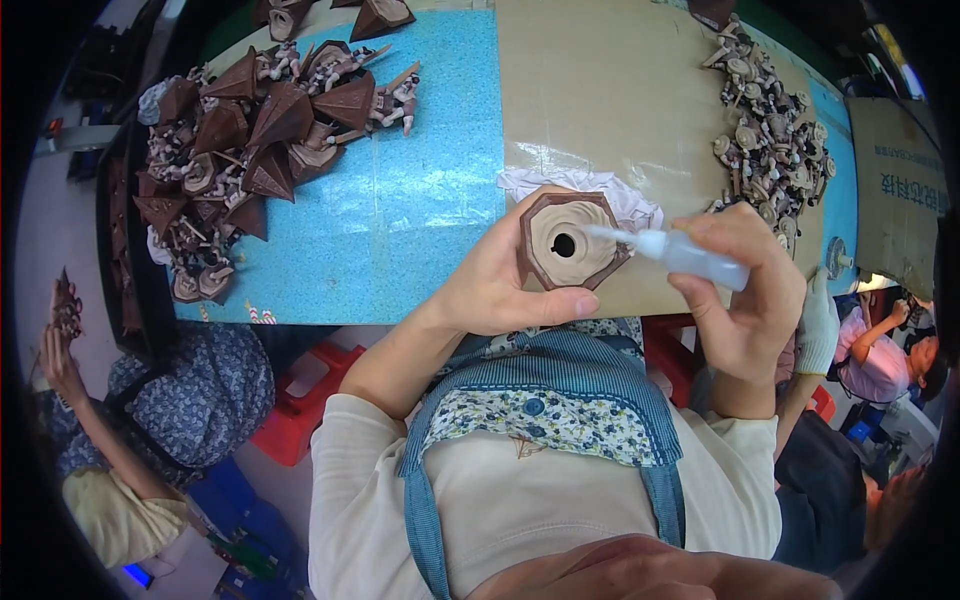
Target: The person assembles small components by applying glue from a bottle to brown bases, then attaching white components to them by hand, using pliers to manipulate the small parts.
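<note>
My left hand [485,275] is wrapped around a brown faceted base [530,235] with its hollow beige side facing up. A round dark hole shows in the middle of that hollow. In my right hand [745,300] is a small translucent squeeze bottle [705,262], gripped between thumb and fingers and tilted toward the base. Its thin nozzle reaches over the beige hollow, right of the hole; whether the tip touches the surface I cannot tell. A crumpled white cloth [640,205] lies on the table just behind the base.
Brown pointed bases with attached figures [285,115] are heaped on the blue mat [440,180] at the left. Small painted figures [775,140] form a pile at the right on brown cardboard [610,90]. Co-workers sit on both sides; one hand [60,360] at far left holds a piece.
</note>
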Demonstrator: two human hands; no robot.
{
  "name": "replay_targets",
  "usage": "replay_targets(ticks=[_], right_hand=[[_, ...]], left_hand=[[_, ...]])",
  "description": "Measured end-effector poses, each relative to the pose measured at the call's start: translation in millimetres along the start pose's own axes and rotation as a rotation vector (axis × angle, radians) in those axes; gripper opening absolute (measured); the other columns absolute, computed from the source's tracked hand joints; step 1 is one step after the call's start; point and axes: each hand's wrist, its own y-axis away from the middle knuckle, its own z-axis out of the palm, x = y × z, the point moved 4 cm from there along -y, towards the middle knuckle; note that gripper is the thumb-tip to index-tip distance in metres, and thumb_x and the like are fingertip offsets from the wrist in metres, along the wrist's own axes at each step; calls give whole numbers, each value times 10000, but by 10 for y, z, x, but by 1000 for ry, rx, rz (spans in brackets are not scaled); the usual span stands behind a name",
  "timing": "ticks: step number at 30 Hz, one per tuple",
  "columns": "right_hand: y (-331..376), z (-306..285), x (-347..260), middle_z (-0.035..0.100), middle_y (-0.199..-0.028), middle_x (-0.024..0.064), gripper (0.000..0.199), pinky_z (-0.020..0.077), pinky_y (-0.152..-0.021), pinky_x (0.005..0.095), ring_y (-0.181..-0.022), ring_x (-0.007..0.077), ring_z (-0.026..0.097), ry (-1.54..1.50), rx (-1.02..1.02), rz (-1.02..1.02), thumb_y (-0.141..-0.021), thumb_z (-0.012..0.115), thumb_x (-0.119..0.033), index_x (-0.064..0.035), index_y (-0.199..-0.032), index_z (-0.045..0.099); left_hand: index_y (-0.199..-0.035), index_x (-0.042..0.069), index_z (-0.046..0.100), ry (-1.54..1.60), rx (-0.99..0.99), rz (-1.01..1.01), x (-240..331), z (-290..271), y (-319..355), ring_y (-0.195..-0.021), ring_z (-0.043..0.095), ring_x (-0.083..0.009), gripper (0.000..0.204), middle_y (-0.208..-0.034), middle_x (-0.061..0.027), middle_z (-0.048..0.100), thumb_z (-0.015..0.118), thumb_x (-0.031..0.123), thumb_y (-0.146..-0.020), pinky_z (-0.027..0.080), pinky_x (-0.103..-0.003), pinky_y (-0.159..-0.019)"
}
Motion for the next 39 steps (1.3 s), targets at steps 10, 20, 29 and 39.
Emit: replay_targets(ticks=[10, 20, 29, 39], right_hand=[[-51, 21, 65, 664, -835, 149, 292, 448, -593, 324, -672, 263, 615, 3, -23, -131, -636, 748, 46, 31, -891, 608], [-67, 49, 52, 656, -818, 136, 285, 438, -589, 346, -651, 291, 601, 99, -72, -146, -608, 733, 45, 19, -864, 611], [-13, 206, 761, 618, -1059, 127, 372, 501, -819, 294, -930, 168, 614, -633, 136, 378, -837, 637, 47, 67, -1178, 490], [-129, 708, 1247, 628, -1144, 100, 395, 482, -902, 294, -1021, 171, 623, -149, 103, 410, -810, 593, 74, 0, -1195, 553]], left_hand=[[-1259, -3, 451, -63, 58, -119, 44, -22, -42, -1099, 531, -164, 703, -1167, -86, 551, 827, 159, -688, 410, -309, -977], [-1247, -2, 455, -53, 53, -148, 38, -19, -67, -1091, 540, -163, 681, -1156, -85, 557, 817, 136, -687, 418, -307, -971], [-1312, -25, 411, -836, 184, -72, 407, -49, -37, -1105, 553, -201, 728, -1180, -137, 556, 790, 118, -708, 406, -326, -989], [-1345, -29, 370, -1306, 321, 507, 459, -28, 30, -1102, 506, -376, 733, -1242, -198, 516, 755, 174, -756, 344, -460, -1002]])
